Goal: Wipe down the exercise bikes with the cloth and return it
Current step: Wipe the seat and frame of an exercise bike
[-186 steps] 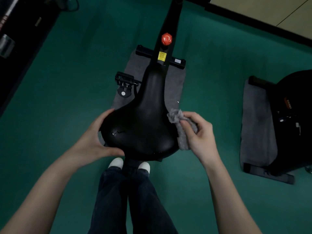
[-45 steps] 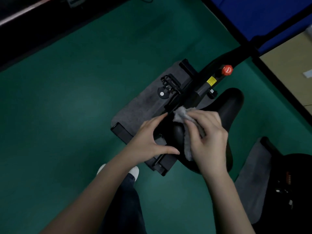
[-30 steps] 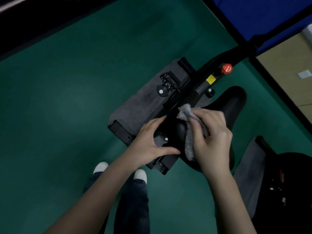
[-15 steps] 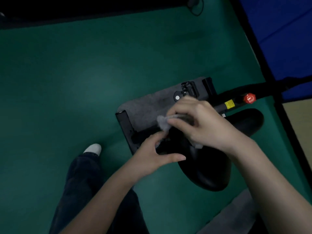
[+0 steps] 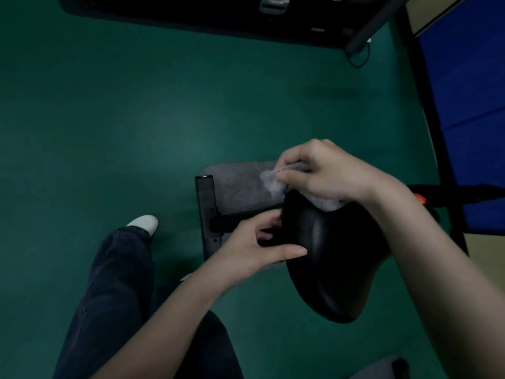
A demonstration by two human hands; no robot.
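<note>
The black saddle point(image 5: 336, 258) of the exercise bike fills the lower right of the head view. My right hand point(image 5: 325, 170) grips the crumpled grey cloth point(image 5: 273, 183) and presses it on the saddle's far edge. My left hand point(image 5: 257, 244) holds the saddle's left side, thumb on top and fingers curled under its rim. The bike's black base bar point(image 5: 206, 212) stands on a grey mat point(image 5: 237, 187). A red knob point(image 5: 420, 198) peeks out behind my right wrist.
Green floor point(image 5: 123, 119) spreads to the left and ahead. Dark equipment point(image 5: 218, 15) runs along the top edge. A blue panel point(image 5: 470, 105) and black frame stand at the right. My dark trouser legs and a white shoe point(image 5: 144, 222) are at the lower left.
My view has swung left and closer. My right hand has carried the cloth along the saddle's far edge toward its left side. My left hand keeps its hold on the saddle.
</note>
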